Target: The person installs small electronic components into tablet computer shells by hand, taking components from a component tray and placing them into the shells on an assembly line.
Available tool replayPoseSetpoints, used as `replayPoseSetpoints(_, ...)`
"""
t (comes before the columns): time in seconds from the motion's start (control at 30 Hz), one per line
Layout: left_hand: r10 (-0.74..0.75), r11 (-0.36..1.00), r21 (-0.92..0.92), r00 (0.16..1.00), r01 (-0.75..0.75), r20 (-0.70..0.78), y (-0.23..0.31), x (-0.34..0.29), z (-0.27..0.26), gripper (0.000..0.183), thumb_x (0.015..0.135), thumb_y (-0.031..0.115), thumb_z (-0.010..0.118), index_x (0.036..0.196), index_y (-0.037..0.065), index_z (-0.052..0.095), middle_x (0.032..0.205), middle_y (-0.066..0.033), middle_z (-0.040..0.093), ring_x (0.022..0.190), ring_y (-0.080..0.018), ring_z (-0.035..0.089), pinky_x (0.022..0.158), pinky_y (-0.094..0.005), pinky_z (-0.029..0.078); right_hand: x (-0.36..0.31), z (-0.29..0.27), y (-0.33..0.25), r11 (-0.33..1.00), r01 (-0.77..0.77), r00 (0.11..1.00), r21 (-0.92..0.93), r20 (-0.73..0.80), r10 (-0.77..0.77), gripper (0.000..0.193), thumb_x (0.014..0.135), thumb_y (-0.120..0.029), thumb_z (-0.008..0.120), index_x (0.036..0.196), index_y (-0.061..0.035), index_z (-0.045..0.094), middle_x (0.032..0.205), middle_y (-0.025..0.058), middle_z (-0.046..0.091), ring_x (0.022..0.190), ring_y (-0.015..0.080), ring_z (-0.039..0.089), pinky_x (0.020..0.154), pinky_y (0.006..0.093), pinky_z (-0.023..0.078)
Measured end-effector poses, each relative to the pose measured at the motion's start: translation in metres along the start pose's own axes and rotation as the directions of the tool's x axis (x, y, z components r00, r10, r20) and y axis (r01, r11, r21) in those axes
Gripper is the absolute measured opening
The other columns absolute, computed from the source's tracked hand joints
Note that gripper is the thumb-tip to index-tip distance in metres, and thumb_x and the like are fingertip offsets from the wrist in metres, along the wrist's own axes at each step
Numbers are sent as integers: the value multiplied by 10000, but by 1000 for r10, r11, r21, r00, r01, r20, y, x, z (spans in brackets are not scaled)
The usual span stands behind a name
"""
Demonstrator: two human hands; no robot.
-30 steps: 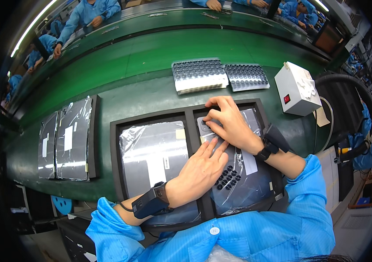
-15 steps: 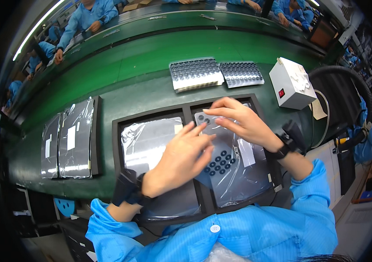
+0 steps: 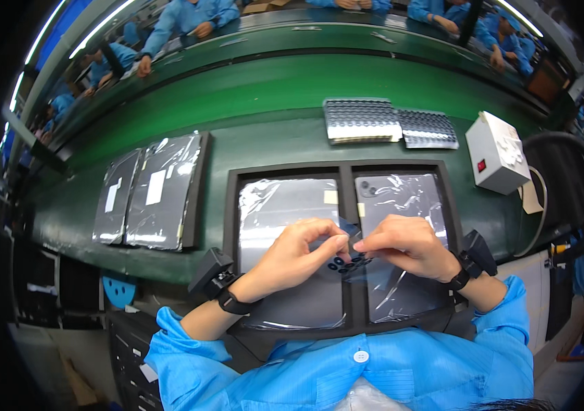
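A clear, bluish sheet bearing several black rings is held up between my hands, above the divider of a black foam tray. My left hand pinches the sheet with thumb and forefinger. Beside it, my right hand is closed in a pinch at the sheet's other side; its fingertips partly hide the rings. Below lie two dark, film-wrapped panels, a left tablet-like panel and a right tablet-like panel. The right one has a camera cluster in its far left corner.
Two more wrapped panels lie on a black tray at the left. Beyond my tray are clear sheets of black dots and a white box with a red switch. A hose curves at the right. People in blue work across the green bench.
My right hand has come down from the right panel's camera corner to the ring sheet. My hands now pinch close together at it. The whole view has shifted, so the bench appears farther right.
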State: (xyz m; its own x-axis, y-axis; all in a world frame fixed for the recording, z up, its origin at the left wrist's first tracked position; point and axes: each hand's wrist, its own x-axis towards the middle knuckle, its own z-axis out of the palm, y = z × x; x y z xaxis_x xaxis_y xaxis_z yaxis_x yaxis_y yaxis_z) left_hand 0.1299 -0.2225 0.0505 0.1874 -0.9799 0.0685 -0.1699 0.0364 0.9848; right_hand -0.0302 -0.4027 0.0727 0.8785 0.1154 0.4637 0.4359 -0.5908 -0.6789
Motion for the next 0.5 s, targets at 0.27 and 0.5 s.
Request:
replayPoseSetpoints(0.27,-99,991,-101,993,92,-64,-10,-8,-5,254,1010,208,529,978,-9,657,873,-70,696,824,-113,659,804,-275,503,14,8,14,973,126,992,-193,17,-125,331,683,22,715,1000,-71,697,848,53,683,750,224,649,666,336,503)
replayPoseSetpoints(0.5,347,783,600,916,-165,-202,-25,-3,-52,90,897,114,623,842,44,619,1121,-90,657,1165,-276,540,1019,-415,374,13,7,22,900,179,949,-397,-170,-264,292,649,-6,761,915,-124,735,997,10,573,780,168,554,659,312,458)
